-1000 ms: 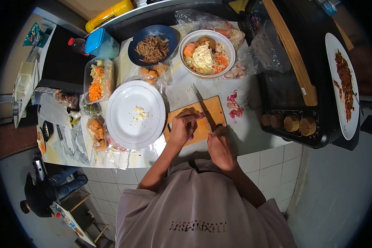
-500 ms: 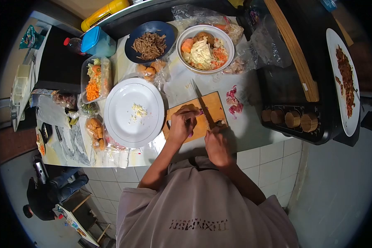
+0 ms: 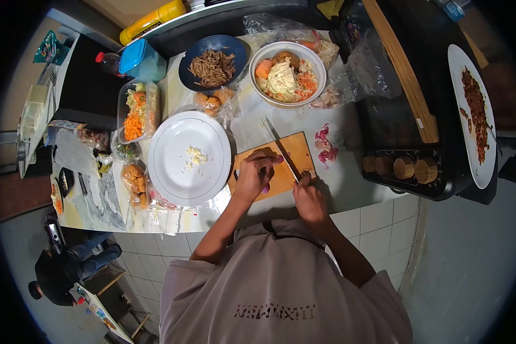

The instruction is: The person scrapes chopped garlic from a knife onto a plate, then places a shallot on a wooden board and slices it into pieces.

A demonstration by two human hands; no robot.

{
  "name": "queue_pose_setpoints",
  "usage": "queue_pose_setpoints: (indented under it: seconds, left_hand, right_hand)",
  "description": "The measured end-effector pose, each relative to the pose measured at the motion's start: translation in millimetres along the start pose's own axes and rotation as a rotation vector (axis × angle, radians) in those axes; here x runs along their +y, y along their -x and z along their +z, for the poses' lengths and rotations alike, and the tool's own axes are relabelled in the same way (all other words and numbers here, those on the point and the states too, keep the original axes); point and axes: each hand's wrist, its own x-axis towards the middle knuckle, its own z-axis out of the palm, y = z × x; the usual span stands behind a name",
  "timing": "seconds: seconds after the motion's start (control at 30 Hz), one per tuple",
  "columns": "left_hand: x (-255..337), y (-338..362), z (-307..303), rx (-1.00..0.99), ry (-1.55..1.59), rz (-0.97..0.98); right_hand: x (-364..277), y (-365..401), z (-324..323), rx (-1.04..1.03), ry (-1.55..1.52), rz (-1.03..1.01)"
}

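Two bare hands are held over a wooden cutting board (image 3: 280,184) on the light table (image 3: 345,192). A purple piece (image 3: 278,160) is pinched in the closed grip of the left hand (image 3: 254,176), above the board; more purple is seen beneath the curled fingers, though how much is held there cannot be told. The handle of a knife (image 3: 283,153) is enclosed by the right hand (image 3: 310,202), its grip closed, and the blade is slanted across the board, the tip carried past the far edge. The left fingers are placed just beside the blade; whether it is touched by the purple piece cannot be made out. Reddish peelings (image 3: 325,147) are scattered on the table, right of the board. To the left, a large white plate (image 3: 169,175) is set down, with pale chopped bits (image 3: 196,156) gathered near its middle. Beyond the board, mixed food (image 3: 282,83) is held in a white bowl (image 3: 253,77), and brown strips (image 3: 212,68) are heaped on a dark blue plate (image 3: 187,79).
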Motion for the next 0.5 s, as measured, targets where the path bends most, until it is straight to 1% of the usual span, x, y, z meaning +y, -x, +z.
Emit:
queue_pose_setpoints:
  seconds: [0.1, 0.13, 0.17, 0.2, 0.3, 0.33, 0.4, 0.43, 0.47, 0.5]
  left_hand:
    - [2, -1, -4, -0.019, -0.016, -0.004]
    - [7, -1, -7, -0.055, 0.007, -0.076]
    - [11, -1, -8, -0.093, 0.032, -0.146]
    - [9, -1, -6, -0.091, 0.033, -0.144]
    - [2, 2, -1, -0.053, 0.110, -0.155]
    - [3, 2, -1, -0.057, 0.106, -0.158]
    - [1, 2, -2, -0.060, 0.100, -0.163]
    - [-2, 1, -2, -0.025, 0.058, -0.065]
    - [-4, 1, -1, 0.009, 0.018, 0.033]
    - [-5, 1, -1, 0.008, 0.020, 0.032]
  right_hand:
    - [-2, 0, -12, -0.041, -0.021, -0.008]
    - [-2, 1, -14, -0.041, -0.021, -0.013]
    - [1, 3, -16, -0.023, -0.040, -0.063]
    - [1, 4, -21, -0.004, -0.058, -0.111]
    - [-8, 8, -33, -0.017, -0.106, -0.129]
    - [-15, 10, -36, -0.019, -0.106, -0.126]
    - [-25, 13, -38, 0.046, -0.141, -0.064]
    - [-25, 14, -37, 0.044, -0.143, -0.065]
    - [-25, 15, -36, 0.022, -0.113, -0.117]
    - [-24, 16, -35, 0.000, -0.083, -0.166]
